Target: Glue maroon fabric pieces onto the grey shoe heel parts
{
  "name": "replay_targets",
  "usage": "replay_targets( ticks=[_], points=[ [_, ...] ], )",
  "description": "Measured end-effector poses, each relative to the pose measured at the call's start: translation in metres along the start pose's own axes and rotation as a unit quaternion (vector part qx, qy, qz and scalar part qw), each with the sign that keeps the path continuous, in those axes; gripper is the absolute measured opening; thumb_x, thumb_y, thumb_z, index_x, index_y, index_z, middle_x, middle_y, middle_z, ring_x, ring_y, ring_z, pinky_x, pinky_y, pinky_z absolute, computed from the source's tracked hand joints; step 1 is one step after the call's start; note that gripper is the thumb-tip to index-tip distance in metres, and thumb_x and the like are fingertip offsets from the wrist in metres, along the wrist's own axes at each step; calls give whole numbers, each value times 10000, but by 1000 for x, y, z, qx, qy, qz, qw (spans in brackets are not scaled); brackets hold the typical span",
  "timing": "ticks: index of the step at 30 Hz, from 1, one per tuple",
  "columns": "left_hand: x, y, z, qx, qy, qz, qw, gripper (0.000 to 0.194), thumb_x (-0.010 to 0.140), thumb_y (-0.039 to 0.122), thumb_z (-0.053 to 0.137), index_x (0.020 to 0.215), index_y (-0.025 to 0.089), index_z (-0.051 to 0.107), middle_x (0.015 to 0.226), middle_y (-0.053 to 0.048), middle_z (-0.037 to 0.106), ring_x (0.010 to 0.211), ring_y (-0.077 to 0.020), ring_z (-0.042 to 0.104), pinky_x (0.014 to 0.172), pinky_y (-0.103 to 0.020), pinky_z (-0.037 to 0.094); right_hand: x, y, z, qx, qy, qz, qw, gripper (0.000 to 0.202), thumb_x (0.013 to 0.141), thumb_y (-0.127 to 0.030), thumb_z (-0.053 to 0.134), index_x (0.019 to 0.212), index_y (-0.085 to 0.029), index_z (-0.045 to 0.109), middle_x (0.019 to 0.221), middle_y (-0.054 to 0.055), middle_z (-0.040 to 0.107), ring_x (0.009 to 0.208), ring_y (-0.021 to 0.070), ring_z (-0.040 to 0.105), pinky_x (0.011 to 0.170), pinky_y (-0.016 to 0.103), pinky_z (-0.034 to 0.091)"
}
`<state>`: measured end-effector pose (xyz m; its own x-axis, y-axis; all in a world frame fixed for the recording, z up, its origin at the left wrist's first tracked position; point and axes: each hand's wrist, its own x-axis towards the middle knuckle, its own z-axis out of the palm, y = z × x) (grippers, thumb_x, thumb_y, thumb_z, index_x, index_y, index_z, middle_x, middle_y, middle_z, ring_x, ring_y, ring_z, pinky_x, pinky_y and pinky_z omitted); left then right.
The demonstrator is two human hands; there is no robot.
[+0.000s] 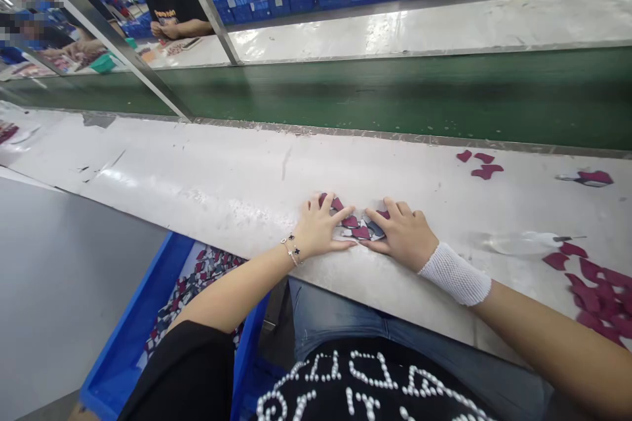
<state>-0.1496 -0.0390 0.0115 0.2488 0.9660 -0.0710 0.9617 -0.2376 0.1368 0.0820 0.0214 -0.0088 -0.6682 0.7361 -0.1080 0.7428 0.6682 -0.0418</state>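
A small cluster of maroon and grey pieces with white edges (360,232) lies on the white bench between my two hands. My left hand (320,227) rests palm down at its left side, fingers spread, the fingertips touching or covering some pieces. On the right, my right hand (405,234) lies with thumb and fingers apart, also against the cluster. The thumbs nearly meet at the near side. Parts of the cluster are hidden under the fingers. A clear bottle with a thin dark tip (526,242) lies to the right of my right hand.
Loose maroon pieces (600,293) are heaped at the right; a few more maroon pieces (486,171) lie farther back. A small tool (587,177) holds or underlies one piece. A blue crate (123,335) with many pieces stands below left. Beyond runs a green conveyor (395,89); a person (178,6) works across it.
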Motion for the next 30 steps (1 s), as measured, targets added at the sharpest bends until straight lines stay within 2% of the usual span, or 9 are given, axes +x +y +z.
replay_targets(
  ticks=[3, 8, 13, 18, 23, 25, 26, 28, 30],
  points=[
    [-6, 1, 4, 8, 10, -29, 999, 754, 835, 795, 568, 1436, 340, 561, 1574, -151, 410, 1323, -458, 399, 1019, -587, 397, 12, -8, -3, 7, -1, -23, 1000, 692, 910, -657, 644, 1439, -225, 535, 1466, 160, 454, 1227, 326, 485, 955, 475, 472],
    [-10, -14, 5, 14, 11, -14, 1000, 433, 978, 585, 502, 1327, 363, 632, 1530, -96, 477, 1318, -394, 425, 1017, -538, 413, 24, -13, -14, 38, -23, -75, 996, 590, 909, -544, 677, 1391, -226, 557, 1351, 121, 521, 1137, 270, 527, 897, 418, 513],
    [-7, -21, 8, -1, 32, -42, 999, 399, 951, 515, 596, 1309, 346, 640, 1533, -130, 452, 1231, -394, 489, 941, -533, 471, 35, -8, -24, 86, -35, -79, 993, 531, 871, -477, 674, 1339, -233, 605, 1233, 118, 578, 1012, 272, 573, 891, 429, 525],
    [3, -22, 12, -41, 56, -50, 996, 364, 950, 464, 622, 1262, 284, 669, 1484, -176, 467, 1146, -397, 558, 849, -504, 518, 49, 1, -33, 126, -42, -33, 991, 379, 962, -283, 571, 1322, -161, 565, 1182, 105, 612, 1032, 210, 615, 973, 388, 528],
    [13, -35, -10, -117, 141, -61, 981, 333, 985, 425, 603, 1261, 243, 646, 1404, -149, 470, 1205, -299, 567, 1038, -470, 506, 57, 0, -35, 124, -97, -14, 987, 377, 990, -323, 644, 1323, -159, 580, 1251, 99, 621, 1113, 216, 616, 1025, 443, 524],
    [0, -45, -24, -231, 252, -77, 936, 317, 1002, 444, 580, 1239, 238, 630, 1357, -135, 481, 1194, -244, 581, 1067, -418, 512, 59, 0, -38, 123, -136, -9, 983, 404, 995, -356, 650, 1343, -163, 580, 1245, 97, 636, 1084, 214, 633, 1001, 443, 538],
    [-14, -52, -31, -311, 318, -91, 891, 317, 1001, 468, 580, 1219, 241, 622, 1311, -126, 507, 1152, -221, 602, 1031, -391, 538, 59, 0, -42, 123, -156, -2, 980, 406, 995, -359, 647, 1344, -163, 582, 1216, 94, 652, 1039, 207, 647, 969, 433, 549],
    [-57, -68, -40, -460, 421, -138, 770, 355, 987, 552, 572, 1177, 254, 604, 1158, -99, 580, 986, -182, 647, 852, -334, 591, 57, 1, -52, 129, -184, 11, 974, 386, 993, -355, 624, 1331, -173, 587, 1143, 80, 689, 954, 196, 666, 902, 391, 560],
    [-118, -88, -41, -546, 440, -245, 670, 425, 984, 651, 492, 1110, 258, 594, 991, -72, 621, 786, -158, 647, 607, -268, 549, 50, -3, -63, 144, -198, 7, 970, 405, 991, -408, 581, 1351, -223, 564, 1100, 53, 721, 935, 199, 682, 850, 342, 551]
  ],
)
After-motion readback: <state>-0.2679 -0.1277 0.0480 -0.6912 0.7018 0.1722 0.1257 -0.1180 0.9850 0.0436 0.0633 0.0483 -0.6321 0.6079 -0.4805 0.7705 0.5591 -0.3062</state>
